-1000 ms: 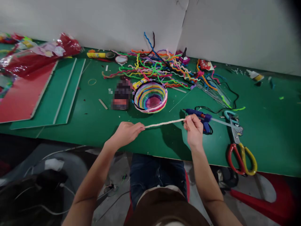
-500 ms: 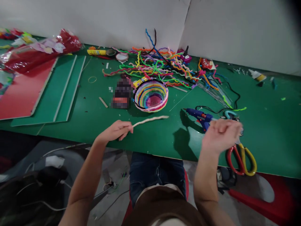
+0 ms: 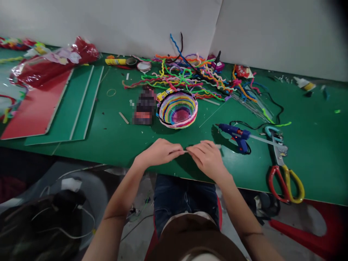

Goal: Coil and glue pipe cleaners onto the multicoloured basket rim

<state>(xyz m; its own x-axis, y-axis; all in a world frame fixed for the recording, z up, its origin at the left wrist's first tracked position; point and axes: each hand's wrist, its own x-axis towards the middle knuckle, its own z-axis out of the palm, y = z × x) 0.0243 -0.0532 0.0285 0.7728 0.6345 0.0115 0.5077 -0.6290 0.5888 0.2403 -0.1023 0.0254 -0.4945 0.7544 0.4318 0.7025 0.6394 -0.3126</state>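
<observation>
Close together over the front of the green table, both hands pinch a cream pipe cleaner point(image 3: 186, 151). My left hand point(image 3: 160, 152) is closed on one part, its fingertips pointing right. From the other side my right hand point(image 3: 208, 157) grips it, fingers curled, with a pale end showing past the knuckles. Most of its length is hidden by the fingers. Just behind the hands stands a bowl point(image 3: 178, 108) of coiled, many-coloured pipe cleaners, touched by neither hand. A blue glue gun point(image 3: 236, 135) lies to the right of my right hand.
Scissors point(image 3: 284, 170) with red and yellow handles overhang the front edge at right. A heap of coloured pipe cleaners point(image 3: 187, 74) lies behind the bowl, beside a phone-like blurred dark object point(image 3: 144, 107). Red and green boards point(image 3: 81, 105) lie at left, under a plastic bag point(image 3: 54, 65).
My right hand has moved left from above the glue gun and scissors to the pipe cleaner and gripped it. My left hand has shifted right, still holding it.
</observation>
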